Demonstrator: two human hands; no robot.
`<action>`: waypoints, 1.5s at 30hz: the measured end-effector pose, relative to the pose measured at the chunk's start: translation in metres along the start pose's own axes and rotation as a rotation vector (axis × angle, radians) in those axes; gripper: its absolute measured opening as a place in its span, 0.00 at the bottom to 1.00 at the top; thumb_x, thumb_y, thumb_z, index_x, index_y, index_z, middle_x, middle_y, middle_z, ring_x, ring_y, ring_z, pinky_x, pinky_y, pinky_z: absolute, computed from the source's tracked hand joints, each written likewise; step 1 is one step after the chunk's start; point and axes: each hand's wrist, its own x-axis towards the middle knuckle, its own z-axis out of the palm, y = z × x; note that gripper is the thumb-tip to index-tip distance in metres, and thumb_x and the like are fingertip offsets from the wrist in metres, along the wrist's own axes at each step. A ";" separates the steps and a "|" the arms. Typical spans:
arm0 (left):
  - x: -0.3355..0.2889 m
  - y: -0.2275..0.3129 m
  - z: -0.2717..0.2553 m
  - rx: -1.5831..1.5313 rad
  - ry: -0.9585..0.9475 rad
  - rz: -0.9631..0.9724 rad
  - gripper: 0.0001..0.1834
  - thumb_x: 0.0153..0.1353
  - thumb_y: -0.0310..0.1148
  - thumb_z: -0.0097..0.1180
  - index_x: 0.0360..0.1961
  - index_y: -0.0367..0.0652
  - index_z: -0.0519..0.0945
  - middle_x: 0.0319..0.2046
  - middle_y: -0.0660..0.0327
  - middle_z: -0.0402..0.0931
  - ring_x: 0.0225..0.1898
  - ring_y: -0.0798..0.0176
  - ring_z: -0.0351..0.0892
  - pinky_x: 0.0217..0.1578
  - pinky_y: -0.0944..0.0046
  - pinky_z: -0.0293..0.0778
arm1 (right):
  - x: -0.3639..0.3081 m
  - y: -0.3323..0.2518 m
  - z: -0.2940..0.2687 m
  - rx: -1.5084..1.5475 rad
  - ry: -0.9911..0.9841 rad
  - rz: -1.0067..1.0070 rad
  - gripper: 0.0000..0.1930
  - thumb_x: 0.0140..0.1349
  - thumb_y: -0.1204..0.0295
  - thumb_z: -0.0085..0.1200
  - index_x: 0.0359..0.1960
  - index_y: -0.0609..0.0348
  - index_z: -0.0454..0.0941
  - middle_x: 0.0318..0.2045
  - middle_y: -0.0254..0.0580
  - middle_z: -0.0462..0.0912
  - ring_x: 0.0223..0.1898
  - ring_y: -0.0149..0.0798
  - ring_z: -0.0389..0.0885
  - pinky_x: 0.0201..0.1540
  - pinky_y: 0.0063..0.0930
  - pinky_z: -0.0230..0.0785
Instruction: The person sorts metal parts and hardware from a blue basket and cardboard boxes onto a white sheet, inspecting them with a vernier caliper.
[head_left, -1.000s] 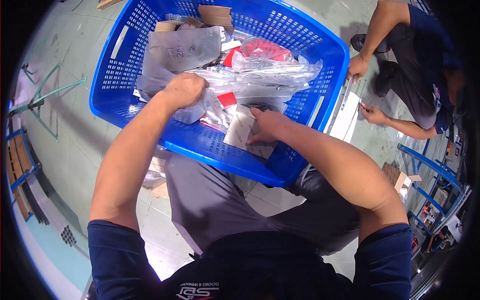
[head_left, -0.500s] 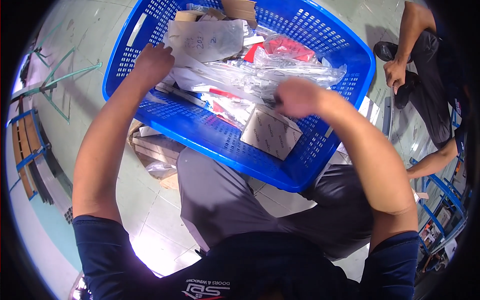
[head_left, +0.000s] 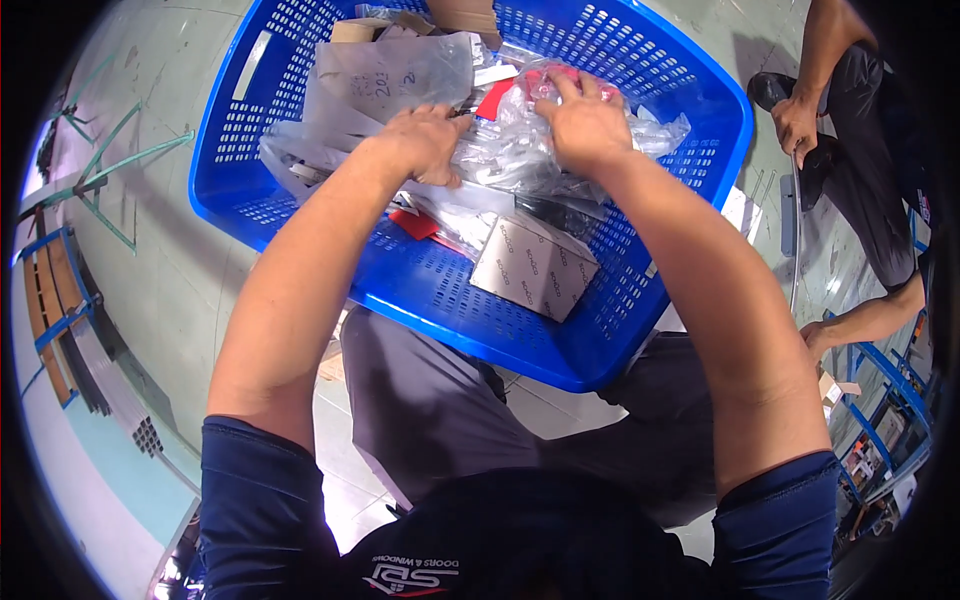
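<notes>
A blue plastic basket [head_left: 400, 308] stands in front of me, heaped with bags and packaging. My left hand [head_left: 425, 142] lies with its fingers apart on the plastic bags, at the lower edge of a frosted bag [head_left: 395, 78] marked by hand. Fingers spread, my right hand [head_left: 588, 122] presses on a crumpled clear plastic bag [head_left: 500, 158] near something red under the film. Between the hands shows a red piece [head_left: 494, 99]. A printed light-coloured carton [head_left: 535, 268] rests tilted at the basket's near right. What lies beneath the bags is hidden.
At the right, another person's hand [head_left: 796, 128] hangs beside dark trousers, near a long thin bar. A green metal stand [head_left: 95, 185] and a blue-framed rack [head_left: 55, 310] are at the left. Brown cardboard [head_left: 465, 14] sticks up at the basket's far side.
My left hand has moved right from the basket's left side onto the bags. My right hand has moved up from beside the carton onto the clear plastic. The bags have shifted left.
</notes>
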 end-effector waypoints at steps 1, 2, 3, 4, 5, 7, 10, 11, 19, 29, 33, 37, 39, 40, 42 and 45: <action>0.004 -0.002 0.008 -0.187 -0.042 -0.015 0.58 0.52 0.49 0.77 0.80 0.42 0.61 0.76 0.42 0.64 0.76 0.39 0.65 0.74 0.48 0.66 | 0.008 0.010 -0.003 0.067 -0.001 -0.027 0.31 0.67 0.58 0.65 0.71 0.46 0.75 0.79 0.44 0.62 0.76 0.64 0.63 0.70 0.72 0.65; 0.003 0.000 0.007 -0.251 -0.122 -0.070 0.59 0.50 0.51 0.80 0.80 0.43 0.63 0.78 0.47 0.62 0.77 0.38 0.63 0.74 0.45 0.65 | 0.011 0.018 -0.007 0.130 -0.005 -0.050 0.22 0.70 0.63 0.61 0.64 0.47 0.83 0.76 0.40 0.69 0.72 0.60 0.71 0.68 0.64 0.72; 0.000 0.004 0.006 -0.252 -0.126 -0.063 0.59 0.50 0.51 0.80 0.80 0.43 0.63 0.78 0.47 0.62 0.77 0.38 0.63 0.74 0.45 0.65 | 0.012 0.022 -0.009 0.130 -0.011 -0.045 0.22 0.70 0.63 0.61 0.64 0.47 0.83 0.76 0.40 0.69 0.72 0.60 0.71 0.68 0.64 0.72; -0.004 0.005 0.005 -0.163 -0.122 -0.084 0.59 0.50 0.52 0.80 0.79 0.43 0.64 0.79 0.50 0.62 0.77 0.38 0.63 0.74 0.45 0.65 | 0.013 0.024 -0.013 0.156 0.002 -0.020 0.19 0.70 0.64 0.61 0.62 0.47 0.85 0.72 0.38 0.73 0.69 0.56 0.75 0.66 0.57 0.75; -0.007 0.005 0.004 -0.075 -0.117 -0.105 0.59 0.50 0.53 0.81 0.79 0.44 0.65 0.79 0.52 0.63 0.77 0.39 0.63 0.74 0.44 0.65 | 0.014 0.026 -0.016 0.182 0.016 0.006 0.17 0.71 0.65 0.60 0.59 0.47 0.87 0.69 0.37 0.76 0.65 0.53 0.78 0.64 0.50 0.79; -0.004 -0.003 0.011 -0.059 -0.090 -0.118 0.58 0.49 0.54 0.81 0.78 0.46 0.66 0.78 0.56 0.64 0.77 0.40 0.63 0.75 0.44 0.65 | 0.020 0.038 -0.006 0.259 0.150 -0.044 0.16 0.71 0.65 0.59 0.59 0.49 0.86 0.65 0.43 0.80 0.61 0.56 0.82 0.62 0.50 0.78; -0.006 -0.005 0.012 -0.037 -0.061 -0.093 0.57 0.49 0.53 0.82 0.78 0.52 0.68 0.73 0.56 0.70 0.73 0.45 0.68 0.70 0.44 0.70 | 0.025 0.048 -0.018 0.440 0.171 0.060 0.18 0.72 0.65 0.59 0.59 0.57 0.83 0.50 0.54 0.88 0.53 0.61 0.85 0.59 0.53 0.77; -0.004 -0.002 0.014 0.018 -0.069 -0.086 0.56 0.48 0.52 0.82 0.77 0.52 0.69 0.72 0.55 0.70 0.73 0.45 0.68 0.70 0.44 0.70 | 0.026 0.053 -0.020 0.441 0.172 0.061 0.18 0.72 0.65 0.59 0.59 0.57 0.83 0.50 0.54 0.88 0.53 0.61 0.85 0.59 0.53 0.77; 0.001 -0.014 0.042 0.057 0.049 0.054 0.45 0.54 0.40 0.76 0.73 0.51 0.71 0.68 0.50 0.71 0.70 0.42 0.71 0.69 0.46 0.71 | 0.016 0.071 -0.038 0.586 0.556 0.050 0.17 0.73 0.65 0.58 0.58 0.60 0.80 0.47 0.61 0.88 0.51 0.65 0.85 0.56 0.56 0.77; -0.050 -0.006 0.028 0.329 0.008 0.361 0.24 0.72 0.28 0.48 0.69 0.48 0.71 0.71 0.43 0.73 0.50 0.44 0.90 0.52 0.51 0.86 | 0.002 0.079 -0.095 0.598 0.832 -0.106 0.06 0.65 0.78 0.55 0.41 0.64 0.71 0.32 0.64 0.77 0.38 0.69 0.80 0.41 0.54 0.71; -0.065 0.009 0.034 0.292 0.035 0.401 0.24 0.71 0.27 0.49 0.68 0.45 0.70 0.75 0.46 0.69 0.49 0.41 0.90 0.52 0.51 0.86 | -0.028 0.101 -0.101 0.441 0.807 -0.223 0.09 0.74 0.69 0.57 0.47 0.62 0.75 0.35 0.61 0.81 0.40 0.68 0.81 0.41 0.51 0.73; -0.071 0.015 0.022 0.221 -0.036 0.414 0.25 0.71 0.26 0.48 0.68 0.44 0.70 0.76 0.49 0.67 0.49 0.41 0.90 0.55 0.51 0.85 | -0.073 0.113 -0.091 0.446 0.675 -0.076 0.08 0.73 0.71 0.57 0.46 0.60 0.73 0.35 0.57 0.82 0.39 0.66 0.82 0.41 0.54 0.73; -0.070 0.006 0.021 0.135 -0.078 0.371 0.27 0.68 0.29 0.54 0.69 0.43 0.71 0.76 0.49 0.68 0.50 0.41 0.89 0.57 0.49 0.84 | -0.089 0.117 -0.079 0.415 0.661 -0.058 0.08 0.73 0.72 0.57 0.46 0.61 0.73 0.35 0.57 0.82 0.40 0.65 0.81 0.42 0.53 0.73; -0.066 0.002 0.018 0.042 -0.080 0.405 0.28 0.66 0.31 0.58 0.68 0.43 0.72 0.75 0.48 0.69 0.52 0.41 0.88 0.57 0.48 0.83 | -0.097 0.120 -0.075 0.367 0.644 -0.024 0.08 0.73 0.72 0.57 0.47 0.61 0.74 0.36 0.57 0.82 0.41 0.65 0.81 0.43 0.52 0.73; -0.054 0.000 0.008 -0.051 -0.074 0.430 0.30 0.63 0.33 0.62 0.67 0.43 0.74 0.73 0.47 0.70 0.53 0.41 0.87 0.58 0.47 0.82 | -0.110 0.124 -0.061 0.456 0.634 0.000 0.07 0.73 0.73 0.57 0.47 0.62 0.75 0.37 0.56 0.81 0.42 0.64 0.81 0.45 0.50 0.73; -0.016 0.014 -0.011 -0.206 0.021 0.240 0.28 0.59 0.38 0.69 0.61 0.43 0.80 0.63 0.43 0.78 0.54 0.39 0.86 0.58 0.45 0.79 | -0.113 0.128 -0.055 0.554 0.610 0.035 0.07 0.74 0.73 0.56 0.48 0.63 0.76 0.39 0.55 0.81 0.44 0.62 0.80 0.49 0.49 0.73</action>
